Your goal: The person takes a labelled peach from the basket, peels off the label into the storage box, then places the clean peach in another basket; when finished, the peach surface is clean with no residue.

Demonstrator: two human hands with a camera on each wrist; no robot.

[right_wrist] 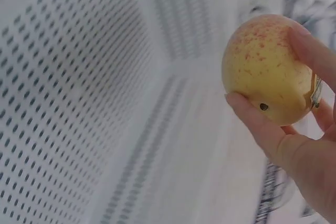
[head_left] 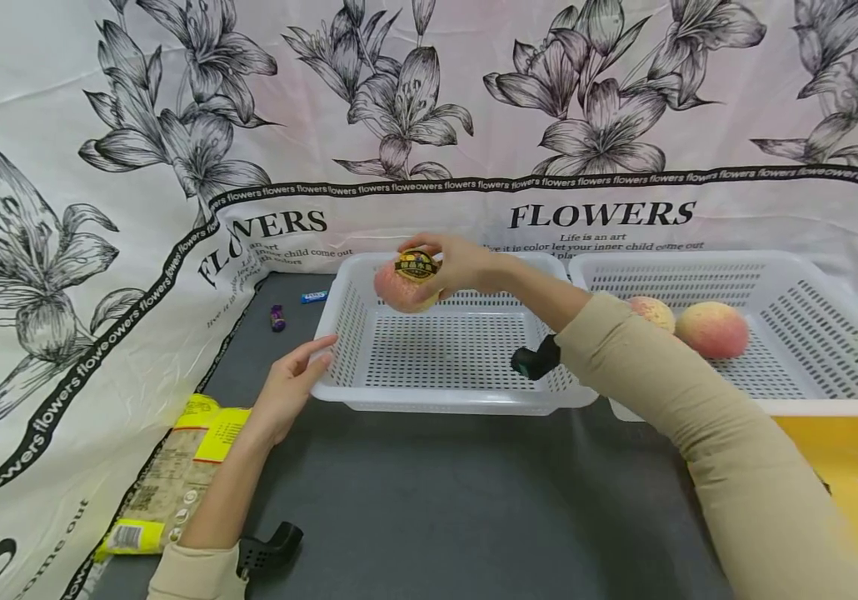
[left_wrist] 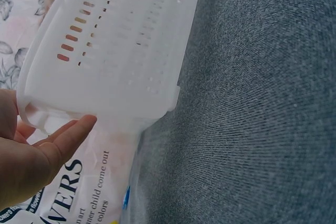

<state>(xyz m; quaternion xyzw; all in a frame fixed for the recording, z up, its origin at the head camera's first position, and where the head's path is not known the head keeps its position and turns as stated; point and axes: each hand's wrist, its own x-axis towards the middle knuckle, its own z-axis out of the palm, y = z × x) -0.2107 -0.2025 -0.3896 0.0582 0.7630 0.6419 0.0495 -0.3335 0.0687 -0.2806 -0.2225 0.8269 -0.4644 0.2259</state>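
R hand point(head_left: 466, 265) pinches a stickered peach point(head_left: 406, 287) above the white basket point(head_left: 444, 400), near its far-left corner. L hand point(head_left: 290, 387), fingers straight, touches basket's front-left corner; basket floor below is bare.

From my remote seat I see two baskets side by side on the table point(head_left: 436, 500), both toward the back near the printed cloth point(head_left: 62, 208). The left basket point(head_left: 369, 392) sits in front of me; the right basket point(head_left: 834, 367) touches its right edge. Two fruits point(head_left: 712, 328) lie in the right basket, near its left wall. My right hand point(head_left: 466, 262) holds another fruit point(head_left: 406, 283) above the left basket's far-left corner. My left hand point(head_left: 286, 392) rests against that basket's front-left corner. A packet point(head_left: 174, 475) lies left of my left forearm, and two small items point(head_left: 277, 317) lie behind, left of the basket.
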